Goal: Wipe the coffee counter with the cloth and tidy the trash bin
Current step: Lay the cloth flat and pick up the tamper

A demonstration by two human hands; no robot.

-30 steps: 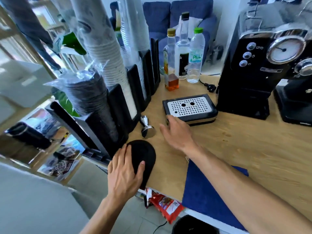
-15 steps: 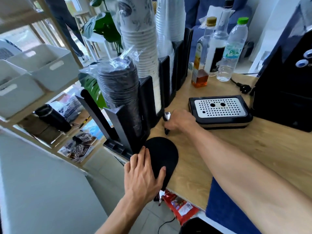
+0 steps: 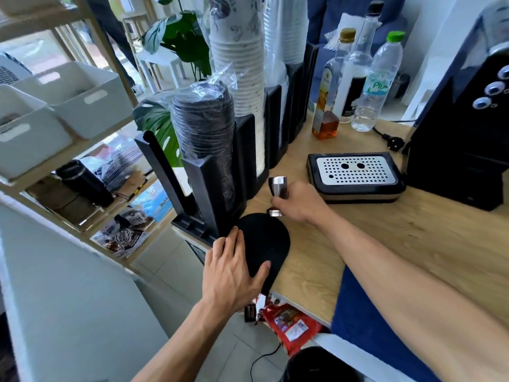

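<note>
My left hand (image 3: 234, 274) lies flat on a black oval mat (image 3: 265, 244) at the left edge of the wooden counter (image 3: 413, 238), thumb on the mat's near side. My right hand (image 3: 300, 204) grips a steel coffee tamper (image 3: 278, 187) just beyond the mat, holding it upright. A blue cloth (image 3: 358, 318) lies on the counter's front edge under my right forearm. The dark rim of a bin (image 3: 311, 362) shows below the counter at the bottom.
A black cup-and-lid holder (image 3: 242, 139) stands along the counter's left side. A drip tray (image 3: 355, 177) sits right of the tamper, beside a black coffee machine (image 3: 462, 139). Three bottles (image 3: 355, 86) stand at the back. A red wrapper (image 3: 292, 323) lies under the counter edge.
My right hand reached left from the drip tray, closed on the tamper and stood it upright. My left hand stayed on the mat. The view shifted left and closer.
</note>
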